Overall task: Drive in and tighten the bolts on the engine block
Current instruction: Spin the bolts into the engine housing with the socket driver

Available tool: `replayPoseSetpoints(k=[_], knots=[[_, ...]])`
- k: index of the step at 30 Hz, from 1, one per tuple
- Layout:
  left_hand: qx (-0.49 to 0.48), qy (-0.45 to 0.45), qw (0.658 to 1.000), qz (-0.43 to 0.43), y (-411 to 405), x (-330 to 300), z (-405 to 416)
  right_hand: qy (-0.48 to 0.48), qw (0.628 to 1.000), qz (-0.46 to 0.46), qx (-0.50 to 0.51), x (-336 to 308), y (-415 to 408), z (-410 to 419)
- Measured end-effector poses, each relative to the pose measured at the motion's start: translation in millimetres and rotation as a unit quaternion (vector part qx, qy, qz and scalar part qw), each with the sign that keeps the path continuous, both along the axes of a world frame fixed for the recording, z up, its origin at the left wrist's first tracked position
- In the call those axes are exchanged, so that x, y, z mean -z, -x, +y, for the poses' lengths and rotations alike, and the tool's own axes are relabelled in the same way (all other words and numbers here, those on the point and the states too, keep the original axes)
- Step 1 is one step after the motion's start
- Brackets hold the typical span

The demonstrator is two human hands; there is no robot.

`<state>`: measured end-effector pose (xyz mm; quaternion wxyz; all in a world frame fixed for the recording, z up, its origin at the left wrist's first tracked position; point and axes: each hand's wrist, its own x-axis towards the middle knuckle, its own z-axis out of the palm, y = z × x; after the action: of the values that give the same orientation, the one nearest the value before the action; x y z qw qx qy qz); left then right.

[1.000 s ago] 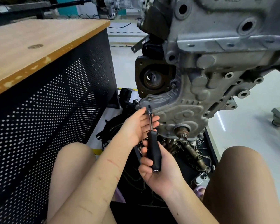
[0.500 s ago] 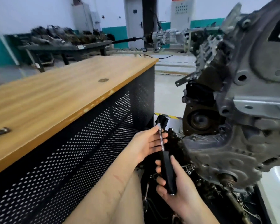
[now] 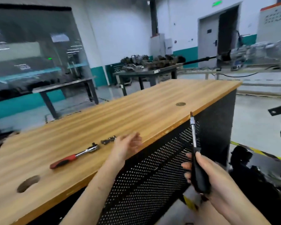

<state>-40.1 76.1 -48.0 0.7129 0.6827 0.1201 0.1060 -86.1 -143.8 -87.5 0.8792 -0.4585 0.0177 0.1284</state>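
The right hand (image 3: 208,174) is wrapped around the black handle of a driver (image 3: 195,151), holding it nearly upright beside the near long edge of the wooden workbench (image 3: 104,120), with the metal shaft rising past the bench's perforated black side panel (image 3: 152,179) so that its tip stands just above the top's edge. The left hand (image 3: 126,147) reaches over that same edge with fingers loosely spread and nothing in them; motion blur hides whether it touches the wood. Just beyond its fingertips lies a small cluster of dark bolts (image 3: 108,140) on the benchtop, near the near edge. Beside them, toward the bench's left end, lies a ratchet wrench (image 3: 74,155) with a red grip, its head pointing at the bolts. Only dark machinery shows at the right border of the view, and whether it belongs to the engine block I cannot tell.
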Motion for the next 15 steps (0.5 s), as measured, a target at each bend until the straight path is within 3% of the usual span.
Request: replayPoseSetpoints(k=[2, 3, 5, 7, 9, 15], knots=[[-0.079, -0.154, 0.985, -0.017, 3, -6, 37, 0.018, 0.999, -0.023, -0.014, -2, -1, 10], [-0.122, -0.275, 0.954, -0.013, 3, -7, 53, 0.028, 0.999, -0.032, -0.024, -2, -1, 15], [-0.172, -0.502, 0.847, 0.035, 3, -5, 77, 0.046, 0.997, -0.043, -0.043, -2, -1, 24], [-0.160, -0.636, 0.751, 0.074, -2, -2, 87, 0.061, 0.995, -0.048, -0.059, -1, 1, 30], [-0.130, -0.697, 0.700, 0.085, -10, 1, 88, 0.068, 0.994, -0.049, -0.068, 1, 3, 33], [-0.114, -0.734, 0.666, 0.066, -28, 12, 80, 0.092, 0.991, -0.061, -0.077, 3, 6, 23]])
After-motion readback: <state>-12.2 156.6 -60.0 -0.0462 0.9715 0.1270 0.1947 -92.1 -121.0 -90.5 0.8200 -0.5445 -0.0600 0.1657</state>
